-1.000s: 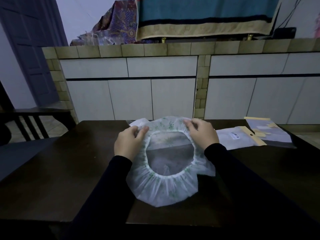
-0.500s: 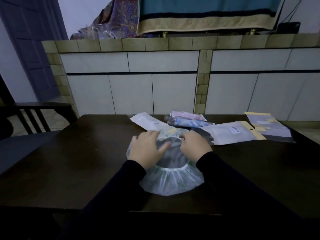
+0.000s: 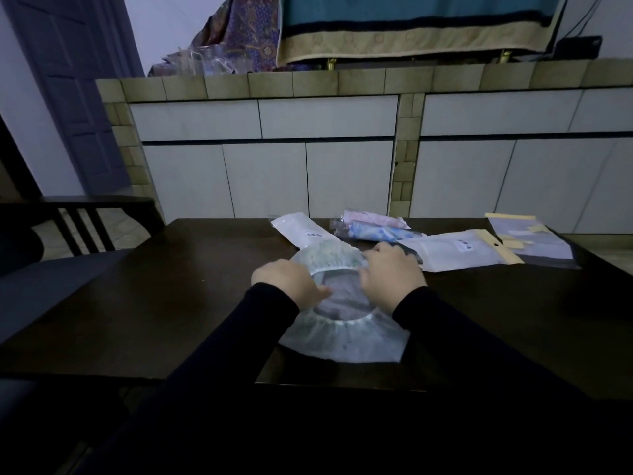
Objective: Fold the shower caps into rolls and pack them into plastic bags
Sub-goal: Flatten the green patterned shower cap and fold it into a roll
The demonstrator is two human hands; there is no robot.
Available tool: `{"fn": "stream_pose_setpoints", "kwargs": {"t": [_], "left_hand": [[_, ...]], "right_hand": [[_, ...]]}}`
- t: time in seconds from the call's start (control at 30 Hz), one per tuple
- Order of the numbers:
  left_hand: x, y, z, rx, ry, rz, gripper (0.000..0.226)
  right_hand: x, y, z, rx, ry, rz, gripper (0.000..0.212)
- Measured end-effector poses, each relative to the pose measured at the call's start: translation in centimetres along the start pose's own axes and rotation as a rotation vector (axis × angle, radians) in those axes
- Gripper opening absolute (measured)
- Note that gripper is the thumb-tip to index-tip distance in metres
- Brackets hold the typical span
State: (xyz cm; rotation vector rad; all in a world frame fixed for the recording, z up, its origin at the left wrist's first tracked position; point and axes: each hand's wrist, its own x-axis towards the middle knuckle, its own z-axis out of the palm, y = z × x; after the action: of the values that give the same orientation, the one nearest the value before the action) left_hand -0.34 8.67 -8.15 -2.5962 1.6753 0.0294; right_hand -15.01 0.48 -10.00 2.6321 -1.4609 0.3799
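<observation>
A translucent white shower cap [image 3: 337, 341] with a green print and a gathered elastic rim lies flat on the dark wooden table [image 3: 164, 303], opening upward. My left hand [image 3: 291, 284] presses on its left rim, fingers curled over the elastic. My right hand [image 3: 390, 274] holds the far right rim. Beyond the cap lie a white plastic bag [image 3: 301, 229], a second white bag with a yellow header [image 3: 455, 250], and several rolled coloured caps [image 3: 371, 228].
A clear bag with yellow strips [image 3: 527, 240] lies at the table's far right. A dark chair [image 3: 78, 221] stands at the left. White cabinets [image 3: 342, 173] under a tiled counter face the table.
The cap was lifted and stretched open between both hands; now it lies flattened on the table. Both hands moved down onto its rim, and the left hand slid toward the near left side.
</observation>
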Motion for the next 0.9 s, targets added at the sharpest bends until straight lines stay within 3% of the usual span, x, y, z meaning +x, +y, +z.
{"fn": "stream_pose_setpoints", "kwargs": {"t": [0.07, 0.13, 0.23, 0.3, 0.5, 0.57, 0.63, 0.7, 0.73, 0.8, 0.9], "left_hand": [[0.0, 0.3, -0.4, 0.099, 0.197, -0.025, 0.058], [0.7, 0.3, 0.3, 0.098, 0.310, 0.078, 0.056], [0.9, -0.8, 2.4, -0.069, 0.141, 0.289, 0.075], [0.6, -1.7, 4.3, -0.164, 0.016, 0.257, 0.089], [0.5, -2.0, 5.3, -0.091, -0.075, 0.073, 0.105], [0.0, -1.9, 4.7, -0.068, -0.004, 0.084, 0.096], [-0.6, -2.3, 4.6, -0.096, 0.190, 0.173, 0.071], [-0.9, -3.2, 4.9, -0.273, 0.371, 0.320, 0.046], [-1.1, -3.7, 5.2, -0.401, 0.388, 0.395, 0.037], [-1.3, -4.6, 6.0, -0.551, 0.287, 0.496, 0.032], [-1.5, -5.4, 6.7, -0.522, 0.161, 0.499, 0.045]], "right_hand": [[-0.4, -1.8, 0.1, 0.067, -0.119, 0.082, 0.039], [-0.9, -2.6, 0.9, 0.156, -0.212, 0.087, 0.043], [-1.2, -1.8, 2.8, 0.117, -0.295, 0.053, 0.058], [-1.5, -0.9, 3.6, 0.089, -0.347, -0.007, 0.065], [-1.0, 0.9, 3.7, 0.140, -0.377, -0.167, 0.068], [-1.5, 1.4, 3.2, 0.240, -0.279, -0.217, 0.060], [-2.2, 2.1, 2.3, 0.353, -0.064, -0.264, 0.044], [-3.0, 2.9, 1.3, 0.409, 0.149, -0.311, 0.029], [-3.3, 3.4, 1.1, 0.439, 0.160, -0.328, 0.028], [-3.6, 4.5, 1.0, 0.489, 0.003, -0.356, 0.033], [-3.9, 5.9, 1.9, 0.492, -0.203, -0.368, 0.041]]}}
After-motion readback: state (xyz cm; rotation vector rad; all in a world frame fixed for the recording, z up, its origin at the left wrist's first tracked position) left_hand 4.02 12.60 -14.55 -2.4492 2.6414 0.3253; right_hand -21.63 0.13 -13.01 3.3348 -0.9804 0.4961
